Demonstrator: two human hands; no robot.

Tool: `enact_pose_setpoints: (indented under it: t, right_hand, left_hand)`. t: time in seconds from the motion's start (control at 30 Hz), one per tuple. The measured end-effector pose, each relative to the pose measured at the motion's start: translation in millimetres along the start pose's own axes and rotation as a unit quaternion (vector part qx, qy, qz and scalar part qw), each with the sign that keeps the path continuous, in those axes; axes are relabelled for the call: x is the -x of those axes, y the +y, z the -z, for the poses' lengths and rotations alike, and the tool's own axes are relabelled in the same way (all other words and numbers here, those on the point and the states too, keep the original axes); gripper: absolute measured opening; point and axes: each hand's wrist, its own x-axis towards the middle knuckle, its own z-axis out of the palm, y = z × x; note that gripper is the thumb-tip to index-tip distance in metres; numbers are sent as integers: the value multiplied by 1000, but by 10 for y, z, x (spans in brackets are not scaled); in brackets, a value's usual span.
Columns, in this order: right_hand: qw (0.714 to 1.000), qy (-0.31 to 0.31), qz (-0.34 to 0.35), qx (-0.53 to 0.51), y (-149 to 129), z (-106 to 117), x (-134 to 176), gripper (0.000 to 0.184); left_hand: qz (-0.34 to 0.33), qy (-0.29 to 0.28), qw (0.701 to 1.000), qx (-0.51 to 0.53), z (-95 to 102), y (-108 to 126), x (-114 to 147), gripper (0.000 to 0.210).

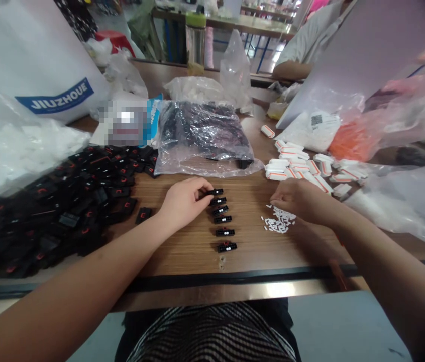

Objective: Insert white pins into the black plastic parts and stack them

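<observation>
Several black connector housings [223, 219] with white dots on their faces lie in a column on the wooden table. My left hand [182, 203] closes thumb and fingers on the end of the farthest black connector housing [218, 191]. To the right, my right hand [291, 195] is over the far edge of a small heap of white plugs [280, 221]. Its fingers are curled together, and whatever is between the fingertips is hidden. One more black housing [143, 215] lies apart, left of my left wrist.
A large pile of black housings [95, 196] covers the left side. White parts with orange stripes [297, 166] are heaped at the right. A clear bag of dark parts [205, 133] lies at the back, with more plastic bags [397, 191] rightward. A person's arm [291, 69] shows beyond.
</observation>
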Motion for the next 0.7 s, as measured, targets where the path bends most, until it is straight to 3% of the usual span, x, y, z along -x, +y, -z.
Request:
enact_pose_setpoints:
  t: [0.1,0.2,0.33,0.47,0.7]
  right_hand:
    - [999,-16,14,24,-29,-13,-18,12]
    - [1000,1,24,-15,-188,-15,-93,12]
    - [985,51,139,-88,-637,-58,-299,15]
    - [971,43,201,-118,-984,-209,-535,12]
    - [970,38,229,-74,-1010,-324,-659,10]
  left_hand:
    - [-1,-4,1000,-1,0,-2,3,9]
    - [-1,-5,1000,0,9,7,2,8]
    - [-2,-3,1000,2,25,28,8,8]
    - [1,-5,1000,9,32,39,19,9]
    - [-10,-8,1000,20,16,5,21,11]
